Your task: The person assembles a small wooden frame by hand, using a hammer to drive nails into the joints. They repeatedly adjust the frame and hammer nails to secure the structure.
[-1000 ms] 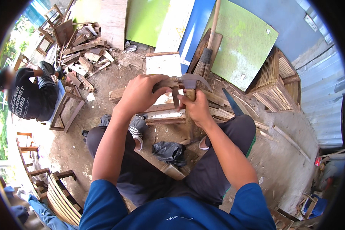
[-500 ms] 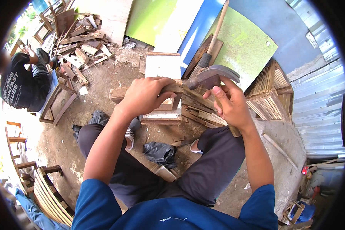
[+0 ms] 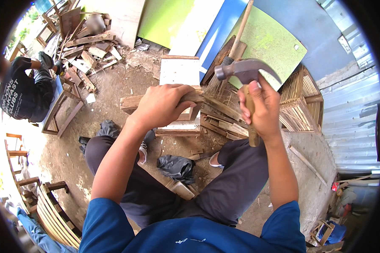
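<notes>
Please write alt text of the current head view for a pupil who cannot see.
The person's right hand holds a claw hammer by its handle, while the left hand grips a wooden piece over a white board. Beyond are scrap wood and coloured panels.

Blue short-sleeved shirt (image 3: 223, 237), small white chest marking (image 3: 190, 240), dark trousers (image 3: 236, 181)

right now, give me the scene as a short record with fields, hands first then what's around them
Left hand: closed over a wooden piece
Right hand: grips a claw hammer by its handle
Hammer head: up, apart from the wooden piece
Between the legs: black plastic bag on the ground
Upper left: scrap wood pile; another person in a black shirt
Behind the hammer: broom, green panel
</notes>
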A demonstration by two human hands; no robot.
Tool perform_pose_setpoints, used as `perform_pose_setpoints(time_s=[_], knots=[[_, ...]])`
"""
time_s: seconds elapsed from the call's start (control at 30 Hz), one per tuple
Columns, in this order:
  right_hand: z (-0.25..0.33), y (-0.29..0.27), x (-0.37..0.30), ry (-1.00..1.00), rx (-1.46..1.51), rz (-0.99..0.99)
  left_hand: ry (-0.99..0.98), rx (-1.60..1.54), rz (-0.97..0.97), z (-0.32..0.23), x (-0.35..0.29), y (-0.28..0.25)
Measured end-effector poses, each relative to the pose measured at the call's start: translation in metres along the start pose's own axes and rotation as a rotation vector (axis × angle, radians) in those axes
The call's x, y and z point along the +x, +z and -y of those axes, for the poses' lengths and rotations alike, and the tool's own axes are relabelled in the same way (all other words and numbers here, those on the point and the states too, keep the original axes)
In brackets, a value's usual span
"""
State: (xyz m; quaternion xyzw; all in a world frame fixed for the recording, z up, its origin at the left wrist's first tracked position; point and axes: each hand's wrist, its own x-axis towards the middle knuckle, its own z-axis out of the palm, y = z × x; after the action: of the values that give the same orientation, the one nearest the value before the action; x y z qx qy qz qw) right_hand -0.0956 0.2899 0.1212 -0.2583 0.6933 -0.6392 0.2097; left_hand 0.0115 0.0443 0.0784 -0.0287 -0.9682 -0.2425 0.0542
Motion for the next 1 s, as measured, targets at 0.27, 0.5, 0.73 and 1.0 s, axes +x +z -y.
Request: perform_pose_setpoints(time_s=[0.27,0.5,0.73,1.0], knots=[[0.0,-0.005,0.001,-0.013,-0.079,-0.037,0.014,-0.015,0.001,0.0,0.0,-0.001],[-0.012,0.001,0.001,-0.14,-0.385,0.018,-0.032,0.004,0.059,-0.002,0.004,-0.003],[-0.007,-0.006,-0.003,-0.108,-0.087,-0.04,-0.034,0.004,0.046,0.001,0.003,0.0],[0.005,0.008,0.006,-0.144,-0.559,0.051,-0.011,-0.006,0.018,-0.002,0.005,-0.002]])
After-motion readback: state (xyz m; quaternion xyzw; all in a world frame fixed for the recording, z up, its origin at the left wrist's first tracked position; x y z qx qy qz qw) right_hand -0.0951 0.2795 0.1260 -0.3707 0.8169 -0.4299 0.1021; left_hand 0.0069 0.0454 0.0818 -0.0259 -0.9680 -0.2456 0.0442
